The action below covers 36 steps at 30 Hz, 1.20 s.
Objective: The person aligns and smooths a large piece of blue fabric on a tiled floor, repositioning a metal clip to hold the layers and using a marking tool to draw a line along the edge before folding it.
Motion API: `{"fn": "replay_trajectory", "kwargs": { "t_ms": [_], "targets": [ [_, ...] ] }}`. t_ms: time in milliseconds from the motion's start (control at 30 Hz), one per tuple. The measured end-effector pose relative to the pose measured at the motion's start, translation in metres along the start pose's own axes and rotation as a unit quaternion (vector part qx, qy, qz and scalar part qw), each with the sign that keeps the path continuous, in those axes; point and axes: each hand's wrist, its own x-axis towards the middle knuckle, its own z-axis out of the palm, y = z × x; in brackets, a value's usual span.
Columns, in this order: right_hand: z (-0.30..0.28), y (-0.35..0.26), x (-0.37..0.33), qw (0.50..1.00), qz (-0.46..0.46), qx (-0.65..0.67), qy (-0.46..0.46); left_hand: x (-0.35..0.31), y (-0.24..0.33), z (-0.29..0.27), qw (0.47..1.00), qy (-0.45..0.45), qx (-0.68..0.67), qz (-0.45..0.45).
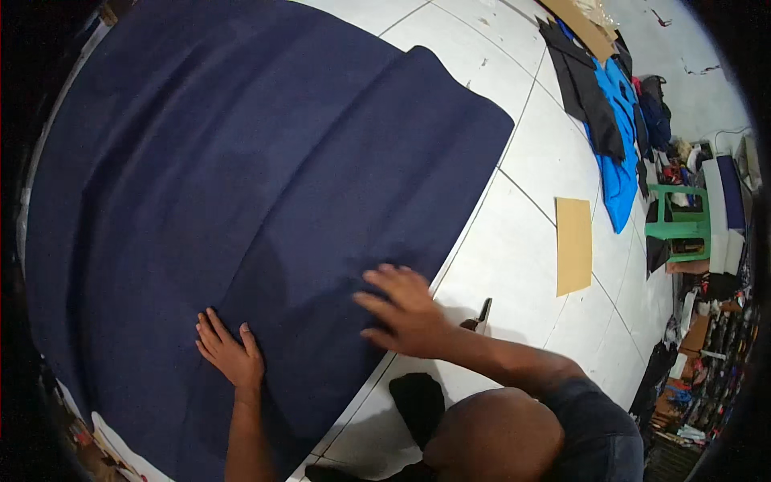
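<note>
A large dark navy cloth (185,185) spreads over the white tiled floor. Its right part lies as a folded-over layer, with a long edge running diagonally across it. My left hand (230,351) rests flat on the cloth near that edge, fingers stretched and the thumb apart. Farther right, my right hand (405,313) is over the folded layer near its right border, fingers spread and slightly blurred. Whether its palm touches the cloth I cannot tell. Neither hand holds anything. Beside my right forearm lies a small dark tool (482,316), partly hidden, its kind unclear.
A tan cardboard rectangle (573,247) lies on the tiles (522,209) at right. Beyond it are blue cloth (617,189) and black cloth (590,104) in a heap. A green plastic stool (683,218) and crowded piles of goods (711,377) line the far right.
</note>
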Motion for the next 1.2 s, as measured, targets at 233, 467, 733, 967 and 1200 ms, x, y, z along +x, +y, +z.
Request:
{"fn": "replay_trajectory", "kwargs": {
  "t_ms": [233, 467, 733, 967, 1200],
  "targets": [
    [0.006, 0.081, 0.104, 0.982, 0.015, -0.183, -0.031, 0.003, -0.002, 0.003, 1.0, -0.008, 0.016, 0.002],
    [-0.122, 0.266, 0.13, 0.87, 0.425, -0.222, 0.118, 0.004, 0.0, 0.0, 1.0, -0.021, 0.011, -0.005],
    [-0.115, 0.272, 0.058, 0.78, 0.499, 0.082, 0.369, 0.004, -0.005, -0.004, 0.999, -0.023, -0.047, -0.002],
    [-0.052, 0.148, 0.005, 0.769, 0.479, 0.338, 0.256, 0.008, -0.008, -0.032, 0.988, -0.117, -0.097, -0.006],
    [-0.014, 0.084, -0.024, 0.723, 0.475, 0.466, 0.188, -0.011, -0.062, -0.112, 0.959, -0.058, -0.269, 0.063]
  ]
}}
